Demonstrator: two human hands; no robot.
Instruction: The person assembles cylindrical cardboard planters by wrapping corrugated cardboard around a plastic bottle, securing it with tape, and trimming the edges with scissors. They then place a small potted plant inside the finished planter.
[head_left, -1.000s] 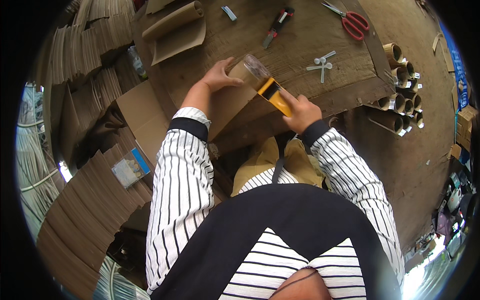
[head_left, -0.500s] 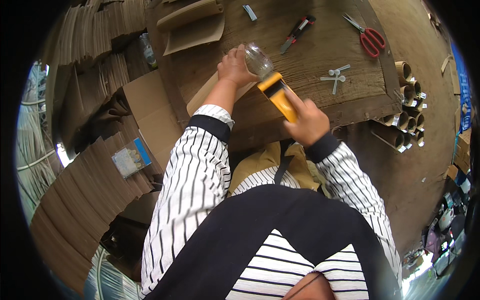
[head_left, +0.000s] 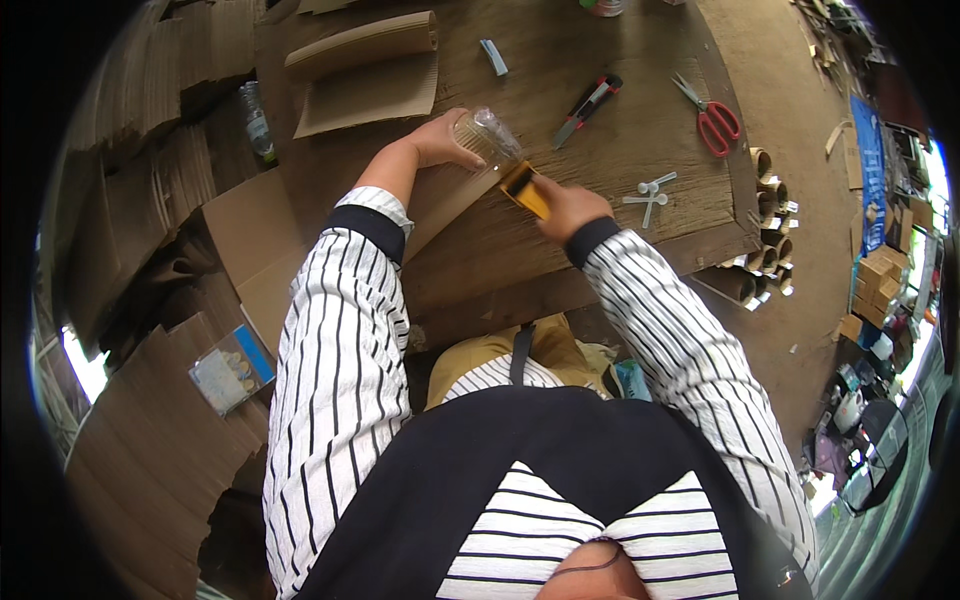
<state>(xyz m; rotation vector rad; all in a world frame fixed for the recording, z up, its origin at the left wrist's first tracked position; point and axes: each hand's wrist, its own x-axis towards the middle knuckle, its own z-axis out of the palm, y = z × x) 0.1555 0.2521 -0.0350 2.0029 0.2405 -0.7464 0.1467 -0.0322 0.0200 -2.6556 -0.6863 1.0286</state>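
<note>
My left hand grips the upper end of a piece of rolled corrugated cardboard, thumb apart from the curved fingers. My right hand holds a yellow and black tape dispenser; its far end meets the cardboard's edge. A shiny clear piece, which looks like the roll of tape, lies just beyond the dispenser beside my left fingers. Beyond my hands are a red and black utility knife, open blade toward me, and a small pale blue strip.
Red-handled scissors and small white plastic scoops lie on the wooden table. A partly rolled cardboard sheet is at the back left. Cardboard stacks crowd the left. Several cardboard tubes stand beyond the right edge.
My right hand and the dispenser have shifted left and tilted. My left hand has moved slightly left, with its thumb now over the cardboard. The whole view has also shifted.
</note>
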